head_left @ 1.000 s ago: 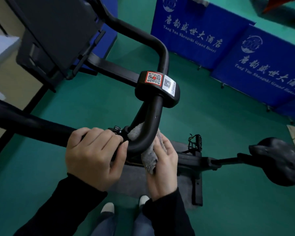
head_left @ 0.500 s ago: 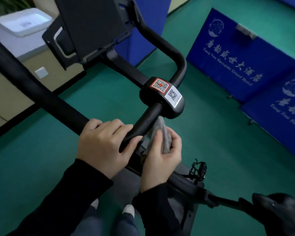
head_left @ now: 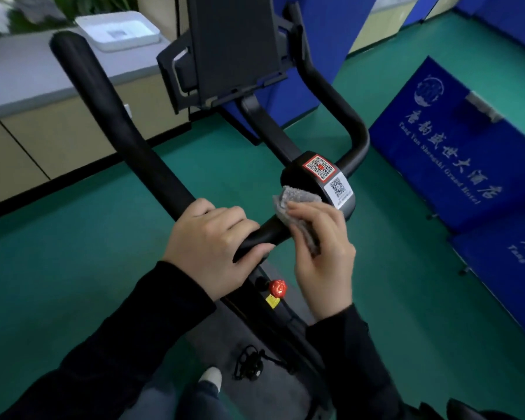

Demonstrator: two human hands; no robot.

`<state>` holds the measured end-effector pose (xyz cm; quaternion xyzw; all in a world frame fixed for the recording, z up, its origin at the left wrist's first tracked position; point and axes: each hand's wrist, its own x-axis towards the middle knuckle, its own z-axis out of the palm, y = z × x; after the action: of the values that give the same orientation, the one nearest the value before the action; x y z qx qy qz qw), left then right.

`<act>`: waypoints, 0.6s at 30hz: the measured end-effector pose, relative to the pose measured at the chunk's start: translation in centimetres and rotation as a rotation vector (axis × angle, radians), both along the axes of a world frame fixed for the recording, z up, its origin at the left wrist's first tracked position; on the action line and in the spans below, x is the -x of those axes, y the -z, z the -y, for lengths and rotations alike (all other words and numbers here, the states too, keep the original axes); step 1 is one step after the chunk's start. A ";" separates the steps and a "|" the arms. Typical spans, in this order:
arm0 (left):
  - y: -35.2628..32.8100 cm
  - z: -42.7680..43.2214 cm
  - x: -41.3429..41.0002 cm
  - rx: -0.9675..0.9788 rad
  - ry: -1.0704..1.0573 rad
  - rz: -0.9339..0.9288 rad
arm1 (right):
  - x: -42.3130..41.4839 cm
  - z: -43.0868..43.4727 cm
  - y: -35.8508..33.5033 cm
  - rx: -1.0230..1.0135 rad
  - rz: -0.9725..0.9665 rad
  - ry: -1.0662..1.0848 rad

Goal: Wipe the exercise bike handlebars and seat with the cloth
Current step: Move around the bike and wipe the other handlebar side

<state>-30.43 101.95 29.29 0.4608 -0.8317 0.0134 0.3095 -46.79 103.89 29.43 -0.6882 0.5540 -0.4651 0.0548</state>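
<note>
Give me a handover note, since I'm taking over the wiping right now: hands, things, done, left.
Left hand grips the handlebar at its near bend.
Right hand holds the cloth against the bar, beside the hub with the QR stickers.
Done: cannot tell which parts are wiped.
Left: the rest of the handlebar, then the seat, which is not clearly in view.

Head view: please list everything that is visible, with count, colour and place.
handlebars: one, black, centre
cloth: one, grey, on the handlebars beside the hub
QR stickers: two, red and white, on the hub
screen holder: one, black, top centre
knob: one, red, below the hands
pedal: one, black, bottom centre
banners: two, blue, right
tray: one, white, top left
left hand: one, grips the handlebars
right hand: one, holds the cloth
</note>
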 end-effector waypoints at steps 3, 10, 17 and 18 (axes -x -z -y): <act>-0.1 0.0 0.0 -0.004 0.003 -0.019 | 1.5 2.4 -3.0 -0.143 -0.199 -0.125; 0.1 0.0 -0.1 0.015 0.002 -0.040 | 0.2 10.2 -8.8 -0.811 -0.821 -0.554; 0.3 0.1 -0.3 0.032 0.012 -0.026 | -1.3 12.3 -8.8 -1.037 -0.895 -0.649; 0.3 0.1 -0.3 0.035 0.010 -0.025 | -1.2 12.3 -8.8 -0.968 -0.985 -0.621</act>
<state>-30.16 101.83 28.97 0.4513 -0.8298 0.0206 0.3277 -45.62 91.57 38.18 -0.8401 0.4375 0.2279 0.2256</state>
